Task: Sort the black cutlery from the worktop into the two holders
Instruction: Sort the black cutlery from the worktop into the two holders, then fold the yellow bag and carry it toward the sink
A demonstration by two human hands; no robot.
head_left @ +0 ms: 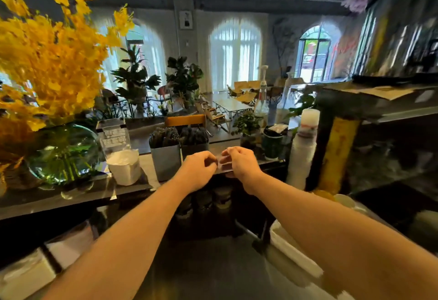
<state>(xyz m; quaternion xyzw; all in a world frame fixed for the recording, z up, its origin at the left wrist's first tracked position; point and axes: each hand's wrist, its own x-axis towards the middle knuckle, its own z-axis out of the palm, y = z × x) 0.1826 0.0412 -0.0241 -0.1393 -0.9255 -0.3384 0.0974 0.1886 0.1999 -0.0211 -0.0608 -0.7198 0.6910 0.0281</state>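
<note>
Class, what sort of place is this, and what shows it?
Probably a café counter: two holders full of black cutlery, a stack of cups on the right, and tables and chairs in the room beyond.

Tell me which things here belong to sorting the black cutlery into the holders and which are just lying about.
For the job: black cutlery, left holder, right holder, left hand, right hand (fingers curled; whatever they hold is too blurred to tell).

Lying about: vase of yellow flowers, white tub, stack of cups, potted plant, pump bottle.
</note>
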